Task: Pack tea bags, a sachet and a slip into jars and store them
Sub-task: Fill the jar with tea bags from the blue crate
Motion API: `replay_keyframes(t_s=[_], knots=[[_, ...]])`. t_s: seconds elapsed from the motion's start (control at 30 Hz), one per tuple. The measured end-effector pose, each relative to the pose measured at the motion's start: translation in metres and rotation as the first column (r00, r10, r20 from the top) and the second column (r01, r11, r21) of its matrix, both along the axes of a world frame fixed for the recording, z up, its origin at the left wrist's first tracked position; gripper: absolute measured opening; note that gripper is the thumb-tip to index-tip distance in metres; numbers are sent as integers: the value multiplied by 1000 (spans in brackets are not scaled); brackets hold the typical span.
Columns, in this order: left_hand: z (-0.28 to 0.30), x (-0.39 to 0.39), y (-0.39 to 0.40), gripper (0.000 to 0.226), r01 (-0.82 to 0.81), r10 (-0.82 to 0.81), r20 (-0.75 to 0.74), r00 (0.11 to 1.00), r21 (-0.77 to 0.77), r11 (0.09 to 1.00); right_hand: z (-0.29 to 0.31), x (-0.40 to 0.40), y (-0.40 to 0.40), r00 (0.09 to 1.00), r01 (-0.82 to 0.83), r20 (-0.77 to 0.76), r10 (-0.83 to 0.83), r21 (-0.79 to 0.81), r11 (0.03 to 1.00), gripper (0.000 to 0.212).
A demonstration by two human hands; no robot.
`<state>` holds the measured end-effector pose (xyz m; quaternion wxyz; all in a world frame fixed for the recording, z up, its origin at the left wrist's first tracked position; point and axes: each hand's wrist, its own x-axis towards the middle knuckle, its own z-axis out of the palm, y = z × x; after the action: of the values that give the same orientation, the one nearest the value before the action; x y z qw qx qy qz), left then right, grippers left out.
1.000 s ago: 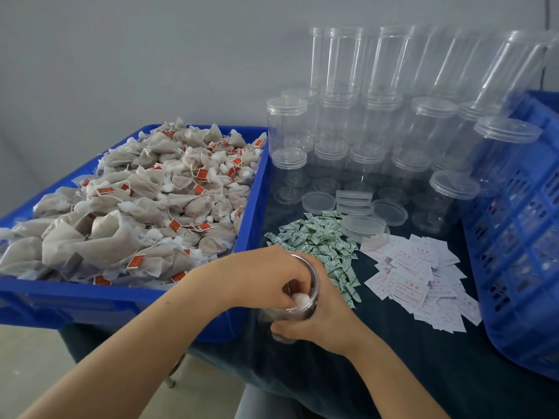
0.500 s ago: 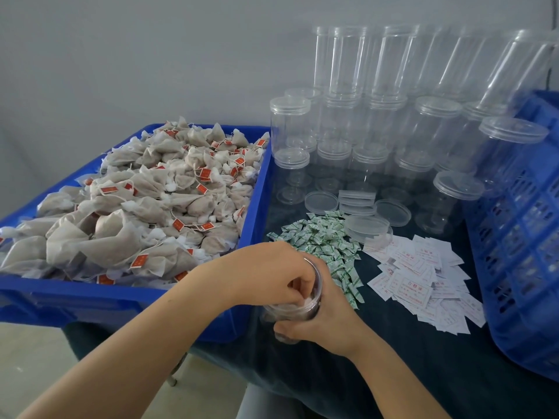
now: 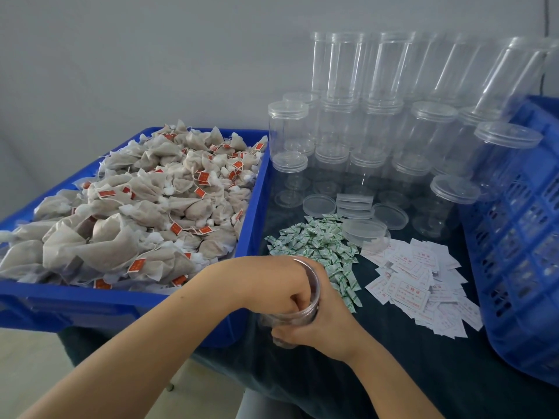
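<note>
A clear jar (image 3: 290, 320) stands at the near edge of the dark table, with brownish tea bags showing through its wall. My right hand (image 3: 329, 325) grips the jar from the right and below. My left hand (image 3: 272, 282) reaches over the rim with its fingers curled down inside; whether they hold a bag is hidden. A heap of tea bags (image 3: 145, 213) with red tags fills the blue bin (image 3: 121, 300) on the left. Green-and-white sachets (image 3: 317, 246) lie just behind the jar. White printed slips (image 3: 414, 285) lie to the right of them.
Several empty lidded jars (image 3: 289, 131) stand stacked against the back wall. Loose clear lids (image 3: 319, 204) lie in front of them. A blue perforated basket (image 3: 520, 252) stands along the right side. The table's near edge runs below my hands.
My left fingers have pushed deeper into the jar, and the white tea bag end seen at the rim earlier is out of sight. My right hand keeps its hold.
</note>
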<state>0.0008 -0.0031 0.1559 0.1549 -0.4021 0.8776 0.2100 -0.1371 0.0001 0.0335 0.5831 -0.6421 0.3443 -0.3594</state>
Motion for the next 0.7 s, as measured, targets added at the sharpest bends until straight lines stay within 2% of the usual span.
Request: replay_keyframes(t_s=[0.17,0.33,0.6,0.7], knots=[[0,6,3,29,16,-18,-37,999,-59,998,1,1,0,1000,-11,13,11,-5,1000,94],[3,16,5,27,-52,31,-169,985,-123,991,7,-2,5,1000,16,-4,-16,-80,997,89],[11,60,-7,31,-329,240,-392,888,-178,927,4,-2,8,991,93,-90,-102,-105,990,90],[9,80,-21,30,-420,317,-379,870,-230,878,4,-2,7,989,83,-114,-94,-102,991,88]])
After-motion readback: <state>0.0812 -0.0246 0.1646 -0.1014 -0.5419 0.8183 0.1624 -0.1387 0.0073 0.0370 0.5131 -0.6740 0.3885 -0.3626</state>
